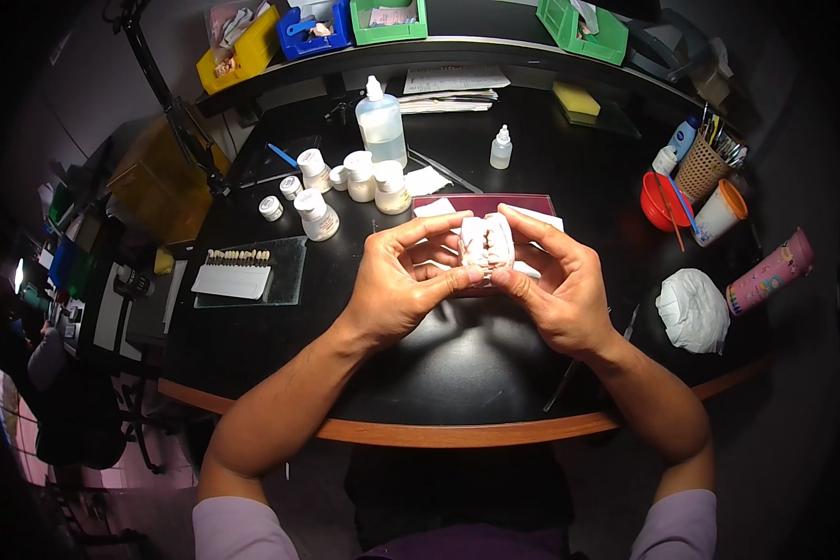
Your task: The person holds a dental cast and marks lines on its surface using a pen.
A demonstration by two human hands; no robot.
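Note:
A white plaster dental model [483, 245] is held up between both hands over the middle of the black desk. My left hand [399, 271] grips its left side, thumb low on the front and fingers behind. On the opposite side my right hand [558, 280] closes round it in the same way, the two thumbs almost meeting at its lower edge. Beneath the hands lies a dark red tray [529, 202] with white tissue [433, 207] on it, partly covered by the fingers. A thin metal instrument [560, 385] rests on the desk below my right wrist.
Several white jars [318, 218] and a large clear bottle [381, 131] stand back left. A tooth shade guide [238, 257] lies at left. A small dropper bottle [501, 149] stands behind the tray. Right are a red bowl [658, 203], a crumpled white bag [692, 313] and a pink bottle [770, 273].

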